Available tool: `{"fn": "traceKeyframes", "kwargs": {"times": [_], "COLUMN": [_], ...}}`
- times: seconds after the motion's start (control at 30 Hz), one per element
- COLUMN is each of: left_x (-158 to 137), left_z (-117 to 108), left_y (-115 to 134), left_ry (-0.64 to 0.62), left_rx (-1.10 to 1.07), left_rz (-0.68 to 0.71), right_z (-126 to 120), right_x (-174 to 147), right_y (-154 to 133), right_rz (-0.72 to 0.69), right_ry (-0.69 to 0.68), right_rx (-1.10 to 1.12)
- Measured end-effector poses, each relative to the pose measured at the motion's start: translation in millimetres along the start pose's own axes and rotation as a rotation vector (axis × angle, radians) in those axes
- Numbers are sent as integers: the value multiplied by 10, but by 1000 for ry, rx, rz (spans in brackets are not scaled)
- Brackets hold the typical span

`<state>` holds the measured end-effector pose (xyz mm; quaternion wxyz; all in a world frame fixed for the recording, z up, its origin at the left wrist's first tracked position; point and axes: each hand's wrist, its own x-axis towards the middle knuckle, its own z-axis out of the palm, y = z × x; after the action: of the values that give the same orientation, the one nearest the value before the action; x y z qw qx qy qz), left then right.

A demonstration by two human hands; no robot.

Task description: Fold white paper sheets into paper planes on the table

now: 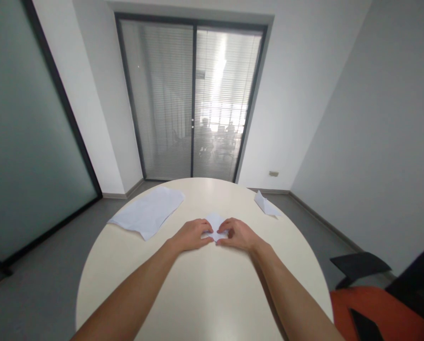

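Note:
A small folded piece of white paper (pixel 215 220) lies on the round cream table (pixel 212 293), between my two hands. My left hand (pixel 195 235) grips its left side, thumb toward me and fingers on the far side. On the right side, my right hand (pixel 237 234) holds the paper in the same way, with its fingers curled. The fingertips of both hands nearly meet over the middle of the paper and cover parts of it, so the exact fold is hard to make out.
White paper sheets (pixel 151 208) lie at the table's far left. A folded white paper shape (pixel 266 205) stands near the far right edge. An orange chair (pixel 382 312) with a black armrest (pixel 361 263) is at the lower right. Beyond the table is a glazed partition with blinds (pixel 158 104).

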<state>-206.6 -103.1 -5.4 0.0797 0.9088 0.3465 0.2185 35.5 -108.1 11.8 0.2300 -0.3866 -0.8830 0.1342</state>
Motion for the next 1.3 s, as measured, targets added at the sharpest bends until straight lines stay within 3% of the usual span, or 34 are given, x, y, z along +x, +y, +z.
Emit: {"fn": "traceKeyframes", "kwargs": {"times": [0.37, 1.0, 1.3], "left_x": [-7, 46, 28], "left_z": [-12, 33, 20], "left_y": [-3, -28, -17], "left_ry": [-12, 37, 79], "left_rx": [-21, -18, -36], "left_rz": [-17, -93, -137], "right_z": [0, -2, 6], "right_x": [-5, -18, 4], "right_y": [18, 41, 22], "right_rz": [66, 58, 170], "right_ry": [-28, -10, 32], "right_rx": [45, 34, -11]}}
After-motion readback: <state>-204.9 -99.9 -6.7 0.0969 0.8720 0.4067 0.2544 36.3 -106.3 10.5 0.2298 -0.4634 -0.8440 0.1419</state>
